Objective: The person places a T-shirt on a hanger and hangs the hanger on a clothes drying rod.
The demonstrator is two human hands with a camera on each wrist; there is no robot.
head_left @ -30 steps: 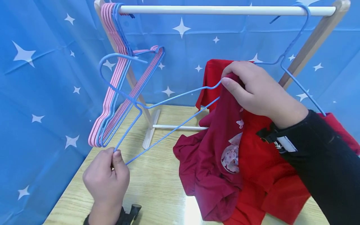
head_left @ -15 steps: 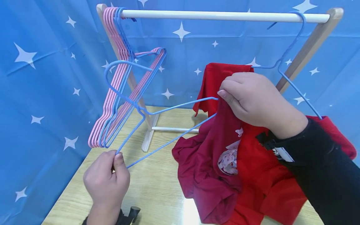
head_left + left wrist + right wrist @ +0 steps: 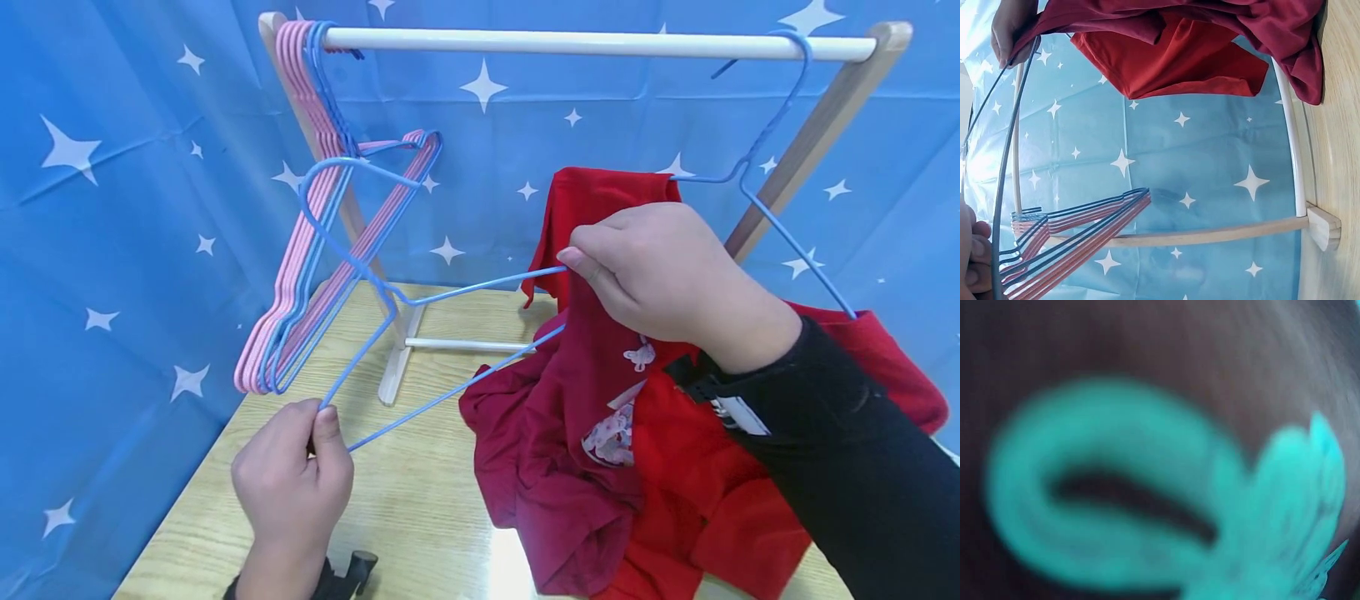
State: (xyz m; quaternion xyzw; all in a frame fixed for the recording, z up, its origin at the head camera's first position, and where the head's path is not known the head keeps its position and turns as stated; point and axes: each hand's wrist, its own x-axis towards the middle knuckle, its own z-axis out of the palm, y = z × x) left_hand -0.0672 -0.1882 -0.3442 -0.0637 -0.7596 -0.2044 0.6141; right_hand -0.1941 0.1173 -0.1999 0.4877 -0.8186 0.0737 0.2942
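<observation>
In the head view my left hand [image 3: 292,475] grips the left end of a blue clothes hanger [image 3: 487,286], whose hook points up and right. My right hand [image 3: 652,275] pinches the top edge of a maroon garment [image 3: 555,500] at the hanger's far end. That end is hidden inside the cloth and behind the fingers. A pale printed picture [image 3: 611,437] shows on the garment, which hangs in folds down to the table. The left wrist view has the hanger [image 3: 1007,144] stretching up to the maroon cloth [image 3: 1235,12]. Blurred, close-up print [image 3: 1110,425] fills much of the right wrist view.
A rack with a white rail [image 3: 562,43] stands behind. Several pink and blue hangers [image 3: 300,275] hang at its left end. A red garment [image 3: 750,533] hangs on a blue hanger [image 3: 776,221] at the right, partly behind the maroon one. Light wooden table [image 3: 420,508] below.
My right hand has come down and slid left along the hanger, drawing the maroon cloth over more of its end. The left hand has shifted slightly right, still gripping.
</observation>
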